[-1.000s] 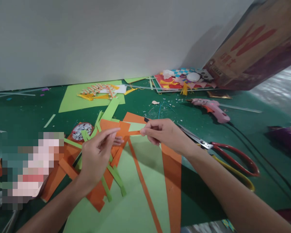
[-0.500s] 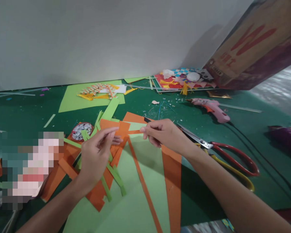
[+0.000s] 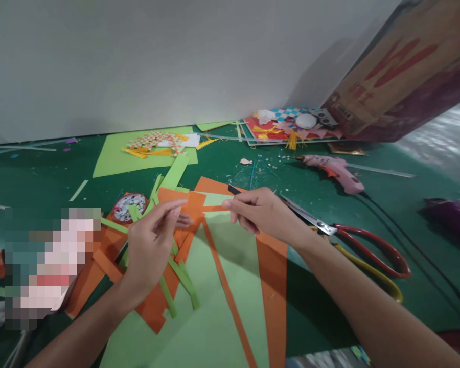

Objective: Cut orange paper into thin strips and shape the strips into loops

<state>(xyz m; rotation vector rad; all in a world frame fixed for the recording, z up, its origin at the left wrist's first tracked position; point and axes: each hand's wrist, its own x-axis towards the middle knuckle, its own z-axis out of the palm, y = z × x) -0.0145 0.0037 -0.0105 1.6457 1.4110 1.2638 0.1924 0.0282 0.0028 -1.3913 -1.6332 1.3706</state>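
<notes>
Between my hands, above the paper pile, runs a narrow orange paper strip (image 3: 215, 208). My right hand (image 3: 257, 208) pinches its right end between thumb and index finger. My left hand (image 3: 153, 240) is closed in a pinch toward the strip's other end, which blends into the orange paper (image 3: 194, 202) behind. Below lies a large light green sheet (image 3: 214, 306) with a long orange strip (image 3: 226, 289) across it. Under and beside my left hand are several bright green strips (image 3: 184, 283) and orange pieces.
Scissors (image 3: 329, 229) with red and yellow handles lie right of my right hand. Behind them is a pink glue gun (image 3: 331, 171) with a cord. A woven paper piece (image 3: 157, 143) with yellow tassels lies at the back. A printed bag (image 3: 398, 76) stands back right; a blurred object (image 3: 57, 266) is left.
Both hands hold nearly the same pose. The strip stays stretched between them, with only a very slight shift of the right hand to the right.
</notes>
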